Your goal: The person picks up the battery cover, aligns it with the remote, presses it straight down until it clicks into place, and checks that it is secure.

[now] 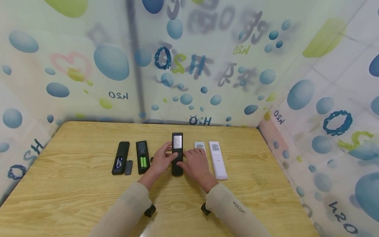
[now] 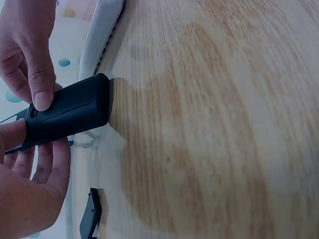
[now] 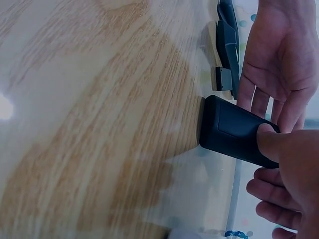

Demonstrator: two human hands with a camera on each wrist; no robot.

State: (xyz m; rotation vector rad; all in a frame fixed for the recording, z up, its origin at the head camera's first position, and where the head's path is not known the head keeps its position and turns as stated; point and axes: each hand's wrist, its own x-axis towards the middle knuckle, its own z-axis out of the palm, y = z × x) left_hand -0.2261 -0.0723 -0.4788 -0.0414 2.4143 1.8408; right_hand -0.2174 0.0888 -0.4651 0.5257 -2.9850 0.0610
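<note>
A black remote control is held back side up between both hands, its white label at the far end. My left hand grips its left edge, thumb on the back and fingers along the side. On the other side my right hand holds it, the thumb pressing by the notch of the battery cover. That cover is in place. In the right wrist view, the remote's near end is close over the table, and the right fingers curl beside its edge.
Left lie a black remote with its battery compartment exposed, a loose battery cover and another black remote showing green batteries. Right lie a white remote and a pale one, partly hidden by my hand. A patterned curtain borders the wooden table.
</note>
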